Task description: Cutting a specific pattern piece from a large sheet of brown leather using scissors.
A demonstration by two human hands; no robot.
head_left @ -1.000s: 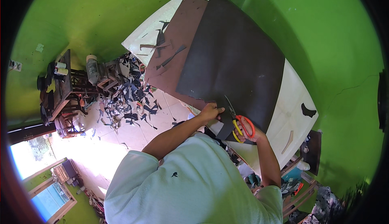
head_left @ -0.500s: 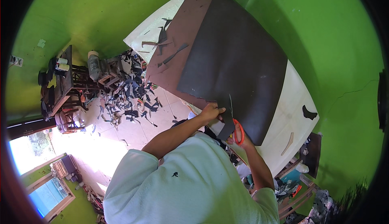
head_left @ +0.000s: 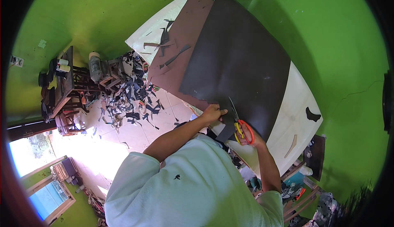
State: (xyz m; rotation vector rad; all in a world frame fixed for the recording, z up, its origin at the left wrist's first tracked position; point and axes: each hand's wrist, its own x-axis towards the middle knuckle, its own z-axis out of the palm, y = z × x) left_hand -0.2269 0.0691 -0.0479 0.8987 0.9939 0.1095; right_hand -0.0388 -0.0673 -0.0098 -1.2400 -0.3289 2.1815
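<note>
A large dark sheet (head_left: 242, 54), which looks like leather or rubber, lies spread on the table with its near edge close to my body. My left hand (head_left: 213, 113) is closed on that near edge, thumb on top. In my right hand (head_left: 251, 137) is a pair of scissors (head_left: 240, 129) with one red and one yellow handle. Their blades stand slightly apart over the sheet's near part and point away from me. A narrow flap of dark material (head_left: 225, 133) hangs between my hands. Underneath, a brown sheet (head_left: 180, 34) shows on the left.
Dark offcuts (head_left: 164, 42) lie on the brown sheet. On the white tabletop (head_left: 301, 99) at right are a black curved piece (head_left: 313, 114) and a beige strip (head_left: 291, 146). Scraps (head_left: 131, 95) cover the floor at left, by a wooden bench (head_left: 63, 87).
My right hand has shifted slightly right with the scissors, whose tips now angle more to the left. Their yellow handle has come into view. My left hand stays nearly in place.
</note>
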